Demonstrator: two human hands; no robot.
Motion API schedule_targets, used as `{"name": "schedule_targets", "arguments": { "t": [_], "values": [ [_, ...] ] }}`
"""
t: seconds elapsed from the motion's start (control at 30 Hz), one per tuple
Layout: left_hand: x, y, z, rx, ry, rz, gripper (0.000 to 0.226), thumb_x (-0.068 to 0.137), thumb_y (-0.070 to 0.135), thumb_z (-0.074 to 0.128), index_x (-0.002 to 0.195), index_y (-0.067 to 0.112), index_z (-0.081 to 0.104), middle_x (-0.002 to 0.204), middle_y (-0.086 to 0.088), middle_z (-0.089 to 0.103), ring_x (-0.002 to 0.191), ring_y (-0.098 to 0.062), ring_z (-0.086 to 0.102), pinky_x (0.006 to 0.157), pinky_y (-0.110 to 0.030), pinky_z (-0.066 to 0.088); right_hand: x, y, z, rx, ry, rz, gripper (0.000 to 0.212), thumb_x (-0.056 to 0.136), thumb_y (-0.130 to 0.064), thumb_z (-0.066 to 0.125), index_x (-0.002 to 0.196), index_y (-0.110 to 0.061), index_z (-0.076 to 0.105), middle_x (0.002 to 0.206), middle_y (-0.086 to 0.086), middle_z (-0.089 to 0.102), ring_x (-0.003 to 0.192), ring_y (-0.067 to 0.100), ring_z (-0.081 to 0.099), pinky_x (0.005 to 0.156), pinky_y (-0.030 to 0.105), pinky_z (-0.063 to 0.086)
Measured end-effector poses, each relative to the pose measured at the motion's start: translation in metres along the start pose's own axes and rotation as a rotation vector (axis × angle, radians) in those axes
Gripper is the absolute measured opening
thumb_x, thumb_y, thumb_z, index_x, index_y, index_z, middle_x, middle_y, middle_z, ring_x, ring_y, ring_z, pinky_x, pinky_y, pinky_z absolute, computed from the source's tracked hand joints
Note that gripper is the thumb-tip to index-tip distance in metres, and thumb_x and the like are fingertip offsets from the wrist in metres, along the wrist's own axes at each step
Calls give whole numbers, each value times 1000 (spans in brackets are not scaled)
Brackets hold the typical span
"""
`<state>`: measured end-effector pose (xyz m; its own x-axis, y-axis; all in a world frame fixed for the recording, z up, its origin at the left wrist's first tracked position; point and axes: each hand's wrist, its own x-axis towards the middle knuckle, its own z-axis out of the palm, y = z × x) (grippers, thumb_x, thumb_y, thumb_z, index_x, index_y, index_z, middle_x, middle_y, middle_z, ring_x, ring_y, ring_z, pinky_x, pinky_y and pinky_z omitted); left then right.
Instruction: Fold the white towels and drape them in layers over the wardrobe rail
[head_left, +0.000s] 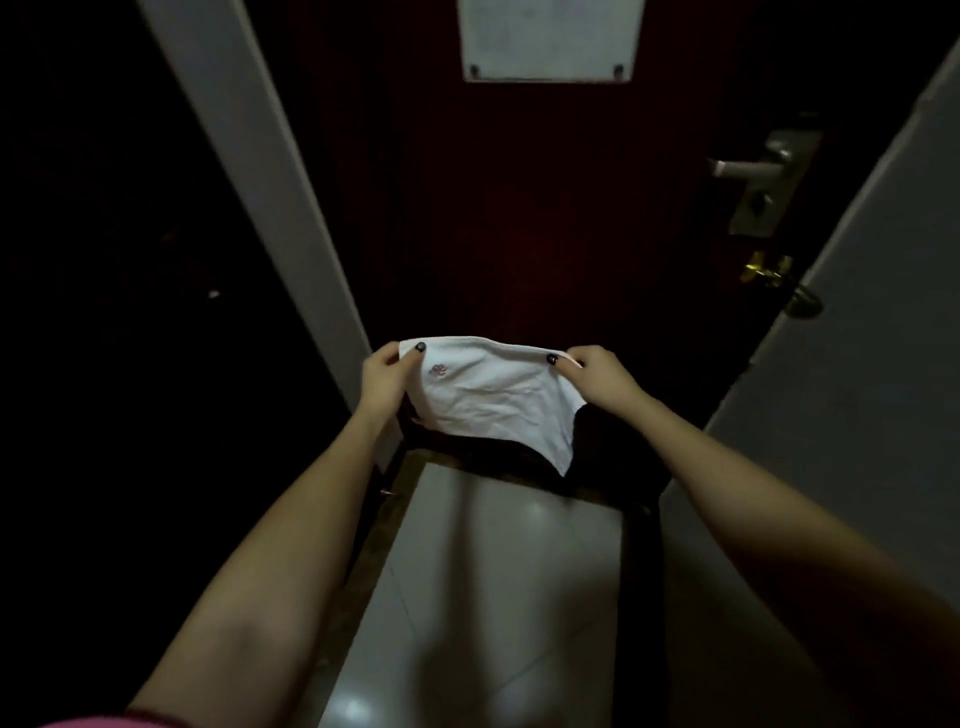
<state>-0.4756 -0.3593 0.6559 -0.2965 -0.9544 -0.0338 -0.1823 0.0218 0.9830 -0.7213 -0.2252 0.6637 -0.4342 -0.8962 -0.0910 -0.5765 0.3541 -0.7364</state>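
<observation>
Light is dim. I face a dark red door. A white notice sheet is fixed high on it, with a metal lever handle at right and a brass latch below. White frame post at left, darkness beyond. Pale grey panel at right. Glossy tiled floor shows reflections.

One towel, apparently; two hands

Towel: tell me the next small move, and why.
Probably bring the left hand and right hand together so the top corners meet, folding the towel in half. Each hand pinches one top corner, and the towel hangs spread between them, its lower edge uneven.
</observation>
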Motion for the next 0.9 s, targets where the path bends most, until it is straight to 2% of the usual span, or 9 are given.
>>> {"name": "schedule_targets", "arguments": {
  "t": [0.17, 0.3, 0.4, 0.47, 0.5, 0.57, 0.63, 0.77, 0.9],
  "values": [
    [-48, -5, -66, -11, 213, -60, 12, 89, 10, 66, 79, 6, 64, 66, -3, 57, 58, -7, 51, 57, -22, 40, 11, -71, 54, 176, -158, -133, 52, 97, -28, 57, 53, -20, 31, 48, -9, 30, 38, 2, 26, 42, 20, 20],
    [-105, -14, -108, 5, 346, -99, 16, 92, 7, 62, 75, 7, 61, 54, 0, 54, 42, 0, 48, 46, -14, 39, -3, -121, 121, 144, -373, -260, 41, 96, -24, 55, 61, -15, 37, 58, 0, 37, 54, 11, 34, 54, 29, 26],
    [-147, -19, -140, 8, 406, -146, 12, 94, 6, 59, 83, 1, 64, 53, -6, 57, 41, -5, 53, 45, -15, 43, -29, -155, 164, 82, -520, -391, 6, 92, -15, 60, 94, -13, 55, 80, 3, 56, 70, 18, 52, 64, 33, 41],
    [-175, -20, -162, -16, 488, -168, 10, 95, 4, 57, 93, -3, 64, 62, -9, 58, 45, -6, 59, 51, -16, 50, -51, -176, 186, 126, -657, -469, 44, 90, -10, 62, 129, -24, 49, 83, 3, 62, 68, 17, 56, 65, 31, 47],
    [-189, -21, -172, -31, 525, -171, 10, 95, 3, 57, 97, -4, 64, 66, -8, 59, 48, -6, 62, 55, -17, 54, -64, -187, 194, 140, -718, -506, 51, 89, -6, 62, 133, -27, 49, 74, 5, 59, 61, 14, 51, 61, 29, 45],
    [-220, -22, -193, -51, 594, -159, 10, 94, -1, 56, 99, -4, 64, 69, -7, 61, 53, -8, 65, 60, -18, 56, -87, -207, 214, 159, -804, -563, 37, 86, 0, 63, 118, -19, 63, 64, 15, 51, 60, 13, 47, 62, 26, 41],
    [-254, -25, -211, -52, 681, -150, 9, 92, -5, 57, 92, 0, 64, 69, -9, 63, 55, -7, 65, 62, -19, 56, -116, -228, 230, 160, -922, -596, 22, 84, 2, 68, 102, -11, 70, 68, 19, 54, 71, 14, 53, 72, 23, 45],
    [-326, -24, -244, -79, 816, -148, 7, 91, -6, 57, 89, -2, 63, 70, -11, 62, 54, -4, 63, 61, -16, 54, -180, -259, 258, 51, -1094, -775, 27, 81, 1, 73, 107, -4, 68, 84, 7, 72, 90, 13, 67, 83, 19, 50],
    [-396, -19, -273, -161, 910, -132, 9, 93, 1, 59, 92, -2, 67, 69, -7, 65, 59, -4, 65, 62, -14, 53, -250, -287, 279, -5, -1040, -973, 8, 86, -9, 68, 85, -1, 71, 76, 11, 72, 72, 21, 63, 69, 31, 42]
  ]
}}
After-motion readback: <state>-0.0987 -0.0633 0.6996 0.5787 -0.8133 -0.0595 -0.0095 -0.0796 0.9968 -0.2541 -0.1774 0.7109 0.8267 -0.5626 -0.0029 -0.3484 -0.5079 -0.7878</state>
